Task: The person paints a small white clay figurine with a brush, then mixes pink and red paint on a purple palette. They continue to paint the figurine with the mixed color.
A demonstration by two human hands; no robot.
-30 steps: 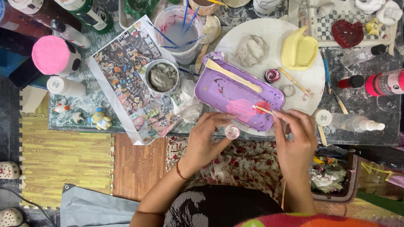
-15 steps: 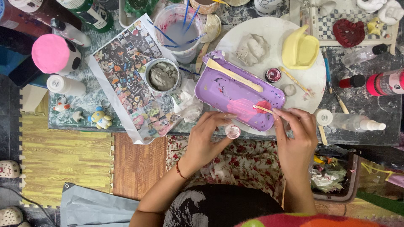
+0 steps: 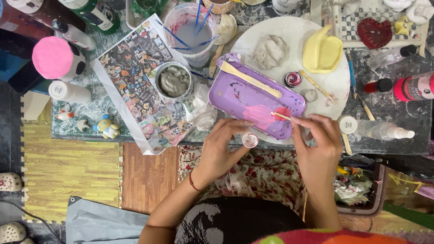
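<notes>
My left hand (image 3: pixel 220 147) holds a small round pinkish piece (image 3: pixel 249 140) at the table's near edge. My right hand (image 3: pixel 316 144) pinches a thin brush (image 3: pixel 282 115) whose tip rests in a red paint patch on a purple tray (image 3: pixel 253 95). A pink smear lies beside the red patch. A pale wooden stick (image 3: pixel 251 80) lies across the tray. The tray sits on a round white board (image 3: pixel 294 36).
On the board lie a grey clay lump (image 3: pixel 270 50), a yellow mould (image 3: pixel 322 53) and a small red paint pot (image 3: pixel 293 79). A water cup with brushes (image 3: pixel 190 31), a bowl of grey clay (image 3: pixel 173 81), a printed sheet (image 3: pixel 135 77), bottles and small figurines (image 3: pixel 107 128) crowd the table.
Nothing clear has moved; both hands stay in place, with the brush tip still at the red paint on the purple tray.
</notes>
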